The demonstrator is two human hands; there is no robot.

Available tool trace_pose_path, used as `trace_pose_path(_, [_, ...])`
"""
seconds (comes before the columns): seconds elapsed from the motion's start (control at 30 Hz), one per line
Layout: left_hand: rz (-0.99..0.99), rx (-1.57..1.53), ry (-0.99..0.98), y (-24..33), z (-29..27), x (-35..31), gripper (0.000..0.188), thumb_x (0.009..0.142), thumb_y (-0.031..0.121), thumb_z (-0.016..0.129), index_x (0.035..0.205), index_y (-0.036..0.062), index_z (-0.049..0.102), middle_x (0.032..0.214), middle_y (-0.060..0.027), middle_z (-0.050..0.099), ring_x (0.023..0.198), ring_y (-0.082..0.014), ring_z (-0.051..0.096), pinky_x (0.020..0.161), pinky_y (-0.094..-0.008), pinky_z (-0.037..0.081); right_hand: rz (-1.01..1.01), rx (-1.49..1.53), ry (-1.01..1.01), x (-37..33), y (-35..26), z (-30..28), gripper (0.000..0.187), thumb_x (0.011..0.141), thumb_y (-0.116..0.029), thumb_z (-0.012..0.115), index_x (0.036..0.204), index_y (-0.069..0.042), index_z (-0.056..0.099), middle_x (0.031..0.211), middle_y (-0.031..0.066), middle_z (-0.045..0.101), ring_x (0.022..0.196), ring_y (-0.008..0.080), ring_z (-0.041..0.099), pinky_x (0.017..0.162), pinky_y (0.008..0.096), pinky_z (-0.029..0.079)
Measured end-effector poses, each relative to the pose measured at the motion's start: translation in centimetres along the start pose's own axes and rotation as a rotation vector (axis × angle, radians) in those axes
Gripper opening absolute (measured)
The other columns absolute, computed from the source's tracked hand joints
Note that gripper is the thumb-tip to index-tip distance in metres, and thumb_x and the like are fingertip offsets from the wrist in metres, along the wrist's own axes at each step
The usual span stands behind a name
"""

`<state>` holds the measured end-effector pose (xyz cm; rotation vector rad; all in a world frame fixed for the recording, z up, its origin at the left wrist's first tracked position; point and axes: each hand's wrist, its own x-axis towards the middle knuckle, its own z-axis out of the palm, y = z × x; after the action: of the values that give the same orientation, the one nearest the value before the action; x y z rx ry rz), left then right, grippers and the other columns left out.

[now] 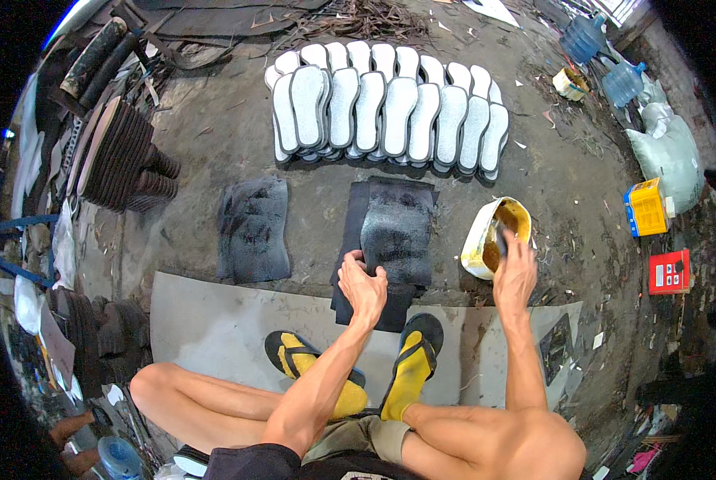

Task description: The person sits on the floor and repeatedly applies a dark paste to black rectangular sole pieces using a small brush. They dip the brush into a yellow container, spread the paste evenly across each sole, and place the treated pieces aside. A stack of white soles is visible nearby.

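My left hand [363, 288], fingers loosely bent and thumb apart, rests at the near edge of a stack of black sole-shaped sheets [398, 220]. The top sheet has a shiny, wet-looking patch. My right hand [515, 278] is closed around a brush [502, 238] that dips into a white tub [471, 254]. Brown-yellow glue-like stuff coats the tub's inside; the brush's head is mostly hidden. Left of the stack lies another pile of black sheets [254, 230], with smeared marks on top.
Beyond the sheets, rows of white-topped soles [398, 116] overlap on the floor. A grey mat [214, 312] lies under my feet in yellow socks and flip-flops. Stacked dark soles [118, 160] stand at left. At right are a yellow can [650, 208], a red box [668, 273] and water jugs [583, 38].
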<state>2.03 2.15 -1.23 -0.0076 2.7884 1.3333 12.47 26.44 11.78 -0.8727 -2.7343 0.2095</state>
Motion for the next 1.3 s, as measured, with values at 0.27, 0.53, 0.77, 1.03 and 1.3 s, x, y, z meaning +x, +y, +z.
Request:
trace_pose_path(0.27, [0.145,-0.438,0.161,-1.7,-9.2,5.8,0.025,0.094,0.003,0.069,0.118,-0.0025,0.070,0.106,-0.0105,0.074,0.102,-0.0200,0.069,0.094,-0.0363,0.056,0.155,0.146,-0.271,-3.4,-1.2,-7.8,0.032,0.093,-0.003,0.065,0.124,0.000,0.072,0.115,0.0257,0.077,0.109,0.0456,0.073,0.098,0.0530,0.055])
trace_pose_path(0.53, [-0.363,0.268,0.419,-18.1,-20.0,13.0,0.054,0.091,0.011,0.080,0.142,-0.0010,0.068,0.133,-0.0264,0.072,0.123,-0.0409,0.070,0.109,-0.0493,0.054,0.282,0.404,-0.135,0.1,-1.6,-6.9,0.032,0.101,-0.011,0.074,0.130,0.002,0.072,0.114,0.0216,0.078,0.100,0.0369,0.074,0.097,0.0458,0.055])
trace_pose_path(0.77, [0.013,-0.048,0.094,-10.3,-13.4,7.6,0.058,0.087,0.027,0.089,0.134,-0.0010,0.066,0.119,-0.0218,0.066,0.114,-0.0403,0.064,0.103,-0.0527,0.051,0.253,0.146,0.031,5.7,6.2,-3.9,0.047,0.095,-0.032,0.078,0.131,-0.001,0.077,0.114,0.0258,0.080,0.107,0.0439,0.079,0.094,0.0497,0.060])
trace_pose_path(1.03, [0.031,0.121,-0.241,-3.8,-5.7,-1.1,0.099,0.076,0.034,0.100,0.158,0.0017,0.053,0.131,-0.0222,0.058,0.127,-0.0423,0.055,0.112,-0.0521,0.046,0.223,-0.008,-0.136,8.3,9.4,7.9,0.031,0.089,-0.020,0.079,0.116,-0.004,0.079,0.105,0.0287,0.080,0.102,0.0483,0.078,0.092,0.0584,0.060])
trace_pose_path(1.3, [0.059,-0.053,-0.141,-3.1,-4.1,1.6,0.083,0.080,0.024,0.098,0.153,0.0063,0.061,0.124,-0.0191,0.060,0.115,-0.0377,0.064,0.103,-0.0479,0.053,0.888,1.112,0.153,0.9,12.1,0.0,0.030,0.095,-0.018,0.081,0.120,-0.001,0.076,0.109,0.0057,0.078,0.094,0.0186,0.072,0.086,0.0359,0.058])
